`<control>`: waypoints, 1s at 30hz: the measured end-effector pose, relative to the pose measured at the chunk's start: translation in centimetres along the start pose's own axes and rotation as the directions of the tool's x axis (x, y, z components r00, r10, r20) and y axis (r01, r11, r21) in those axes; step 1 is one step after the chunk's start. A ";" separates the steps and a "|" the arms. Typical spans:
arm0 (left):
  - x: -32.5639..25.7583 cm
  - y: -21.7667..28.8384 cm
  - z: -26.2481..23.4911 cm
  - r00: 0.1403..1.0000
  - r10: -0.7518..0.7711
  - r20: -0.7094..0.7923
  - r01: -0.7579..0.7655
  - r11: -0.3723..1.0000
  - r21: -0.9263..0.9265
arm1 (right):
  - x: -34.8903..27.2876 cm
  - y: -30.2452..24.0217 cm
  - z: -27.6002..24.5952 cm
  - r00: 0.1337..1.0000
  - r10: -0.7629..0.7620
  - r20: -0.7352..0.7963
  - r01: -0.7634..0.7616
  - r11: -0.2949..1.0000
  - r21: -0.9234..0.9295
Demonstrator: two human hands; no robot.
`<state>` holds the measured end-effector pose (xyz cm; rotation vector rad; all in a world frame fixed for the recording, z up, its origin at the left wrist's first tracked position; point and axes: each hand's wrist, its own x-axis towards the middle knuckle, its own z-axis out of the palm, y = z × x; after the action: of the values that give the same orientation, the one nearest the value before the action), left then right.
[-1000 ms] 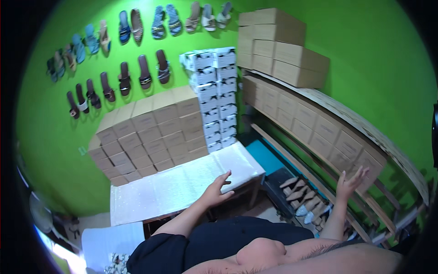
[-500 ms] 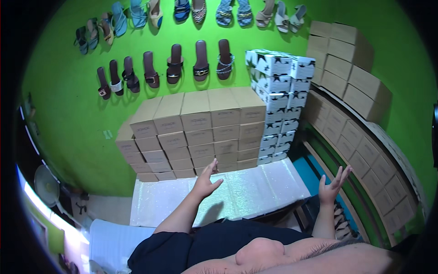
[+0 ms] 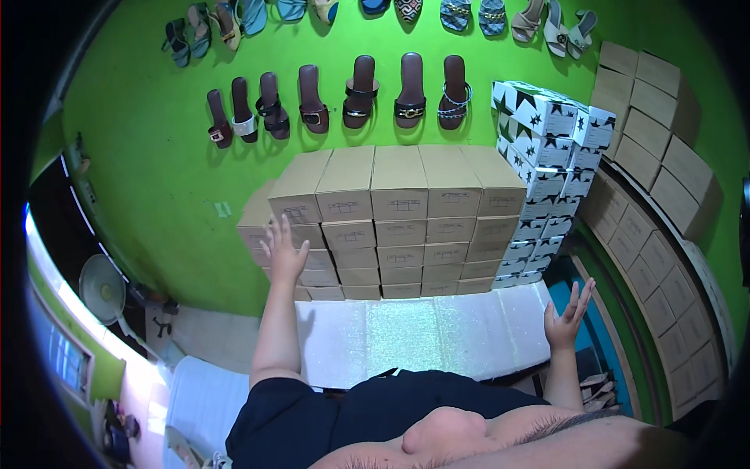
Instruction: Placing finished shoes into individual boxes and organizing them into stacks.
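A bright green wall [image 3: 156, 172] filled most of the view and served as a display surface: a row of dark brown sandals [image 3: 344, 98] hung on it toe-down, well apart from one another so each could be seen, with a second row of paler, coloured sandals [image 3: 469, 16] higher up at the top edge.

Against the foot of the wall stood a stack of tan cardboard shoeboxes [image 3: 398, 227], laid in tight courses with their labelled ends facing outward, likely so that each could be read without pulling it out. Touching its right flank rose a narrower column of white boxes with dark star shapes [image 3: 547, 164], kept as a separate pile by kind. Further right, more tan boxes [image 3: 656, 156] lined long shelves that curved toward the rim.

In front of the stack lay a pale, glittery mat [image 3: 422, 332] on a low platform, bare in the middle. A small white fan [image 3: 101, 285] sat on the floor at the far left.

The person's left hand [image 3: 284, 254] was raised with fingers spread wide and holding nothing, its palm toward the left end of the tan stack, close to the end boxes; whether it touched them could not be told. The right hand [image 3: 567, 316] hung open and empty too, fingers fanned, over the right edge of the mat, below the starred column.
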<state>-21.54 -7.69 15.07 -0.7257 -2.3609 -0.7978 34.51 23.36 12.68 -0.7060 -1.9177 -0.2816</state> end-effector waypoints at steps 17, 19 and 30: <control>7.0 1.5 -0.2 0.990 0.100 0.101 -0.121 0.964 0.236 | 0.3 -1.4 0.3 0.989 -0.040 0.139 0.038 0.999 0.020; 7.6 1.7 -0.6 0.991 0.129 0.043 -0.135 0.967 0.217 | -0.2 -0.9 0.2 0.988 -0.008 0.157 0.002 0.999 0.037; 10.2 0.8 -1.7 0.957 0.248 -0.149 -0.204 0.943 0.264 | -0.8 -1.1 0.7 0.984 0.039 0.175 -0.040 0.999 -0.001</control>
<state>-27.72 -5.07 22.97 -0.7673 -2.1159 -0.4417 33.61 22.53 11.77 -0.7878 -2.0669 -0.1975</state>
